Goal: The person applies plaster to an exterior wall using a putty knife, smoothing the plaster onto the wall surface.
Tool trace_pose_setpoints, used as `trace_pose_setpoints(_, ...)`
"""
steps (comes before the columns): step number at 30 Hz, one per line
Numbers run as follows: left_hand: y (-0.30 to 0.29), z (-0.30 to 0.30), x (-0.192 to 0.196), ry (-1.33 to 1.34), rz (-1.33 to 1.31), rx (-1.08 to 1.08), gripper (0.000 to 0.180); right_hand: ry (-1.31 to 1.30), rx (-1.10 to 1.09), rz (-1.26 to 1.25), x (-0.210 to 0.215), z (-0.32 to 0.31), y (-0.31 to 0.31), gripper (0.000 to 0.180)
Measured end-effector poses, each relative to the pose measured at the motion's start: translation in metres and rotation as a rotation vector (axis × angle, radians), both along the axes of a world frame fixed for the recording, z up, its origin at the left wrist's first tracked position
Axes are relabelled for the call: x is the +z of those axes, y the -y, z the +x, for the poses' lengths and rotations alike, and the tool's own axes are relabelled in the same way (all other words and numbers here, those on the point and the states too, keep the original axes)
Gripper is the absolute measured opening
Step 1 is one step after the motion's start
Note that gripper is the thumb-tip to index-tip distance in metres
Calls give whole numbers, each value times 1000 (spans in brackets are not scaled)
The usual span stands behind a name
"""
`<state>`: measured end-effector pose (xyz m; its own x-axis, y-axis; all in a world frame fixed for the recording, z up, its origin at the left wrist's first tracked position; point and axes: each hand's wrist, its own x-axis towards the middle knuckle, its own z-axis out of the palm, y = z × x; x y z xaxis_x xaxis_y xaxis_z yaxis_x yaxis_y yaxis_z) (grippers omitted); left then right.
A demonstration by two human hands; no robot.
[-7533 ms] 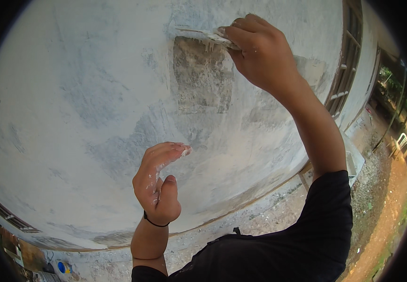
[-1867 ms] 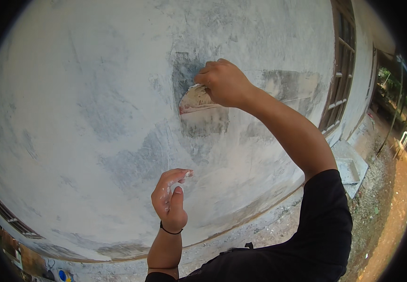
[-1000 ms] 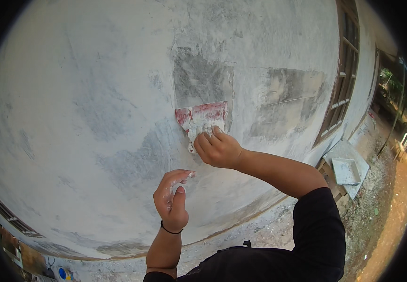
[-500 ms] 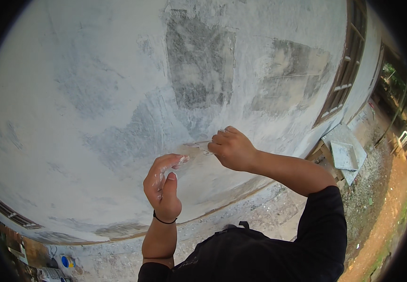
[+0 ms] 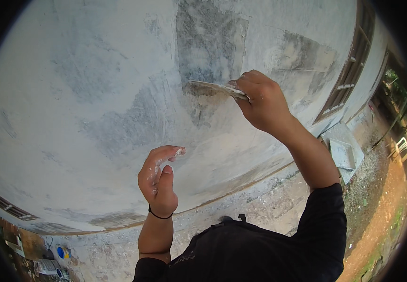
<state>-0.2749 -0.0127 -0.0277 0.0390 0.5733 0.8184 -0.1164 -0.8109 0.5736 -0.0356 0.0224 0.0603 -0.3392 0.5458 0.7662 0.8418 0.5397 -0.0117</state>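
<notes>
My right hand [image 5: 264,101] grips a putty knife [image 5: 217,87], its thin flat blade pointing left against or just in front of the wall [image 5: 39,113]. The blade is at the lower part of a dark grey patch [image 5: 208,47]; whether its edge touches the surface is hard to tell. Lower and to the left, my left hand [image 5: 158,178] holds nothing, its fingers curved and the thumb apart from them. White paste is smeared on its fingers, and a dark band circles the wrist.
Another grey patch [image 5: 302,61] lies beside a brown barred window [image 5: 346,75] on the right. A whitish tray [image 5: 342,154] rests on a board [image 5: 351,134] low at the right. A blue-and-yellow bucket [image 5: 64,252] stands at the lower left. A pale chair [image 5: 401,145] is farther right.
My right hand has moved up and slightly right with the putty knife, bringing the blade from near the left hand to the dark patch. My left hand has shifted slightly up and left.
</notes>
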Motion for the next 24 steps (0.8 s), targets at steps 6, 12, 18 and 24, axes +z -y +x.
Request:
trace_pose_setpoints(6,-3,1,-3,-36,-38,-33,30,231,-143,542,-81,-22,-6,28)
trace_pose_setpoints(12,-2,-6,-8,-51,-110,-65,25,140,-177,586,-144,-39,-50,26)
trace_pose_setpoints(18,-1,-16,-13,-48,-120,-56,28,170,-144,551,-173,-42,-46,26)
trace_pose_setpoints(24,-1,-19,-13,-73,-96,-48,31,172,-108,386,-182,-37,-3,28)
